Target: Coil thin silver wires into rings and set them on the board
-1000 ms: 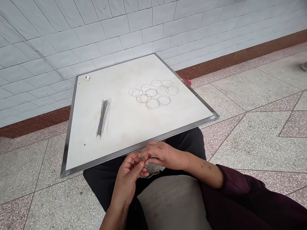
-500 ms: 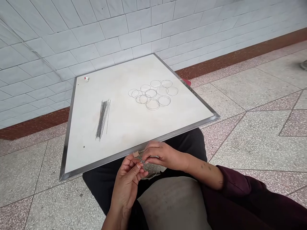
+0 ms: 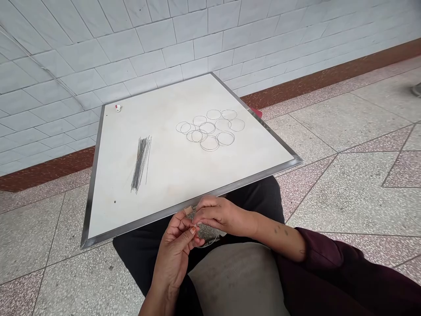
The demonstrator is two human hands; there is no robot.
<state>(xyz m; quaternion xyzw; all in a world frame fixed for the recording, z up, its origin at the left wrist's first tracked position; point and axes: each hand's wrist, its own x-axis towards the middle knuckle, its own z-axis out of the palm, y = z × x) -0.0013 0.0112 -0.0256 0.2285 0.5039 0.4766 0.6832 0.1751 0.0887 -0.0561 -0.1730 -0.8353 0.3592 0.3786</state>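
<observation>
Over my lap, just below the table's front edge, my left hand (image 3: pixel 179 237) pinches a thin wire (image 3: pixel 213 241) between thumb and fingers. A tan wrap covers one of its fingertips. My right hand (image 3: pixel 222 215) meets it fingertip to fingertip, its fingers closed on the same wire. Part of the wire curves below the hands; the rest is hidden by the fingers. On the white table (image 3: pixel 171 171) lie several thin wire rings (image 3: pixel 209 143), some overlapping, and at the left a bundle of straight wires (image 3: pixel 140 164).
A small white and red object (image 3: pixel 119 108) sits near the table's far left corner. Metal trim (image 3: pixel 131 226) edges the tabletop. Behind stands a tiled wall (image 3: pixel 177 55). A red item (image 3: pixel 255 113) shows beyond the right edge.
The fingers of my right hand have closed in lower against my left fingertips, and the visible wire curve has shifted slightly. The rings and the wire bundle lie as before.
</observation>
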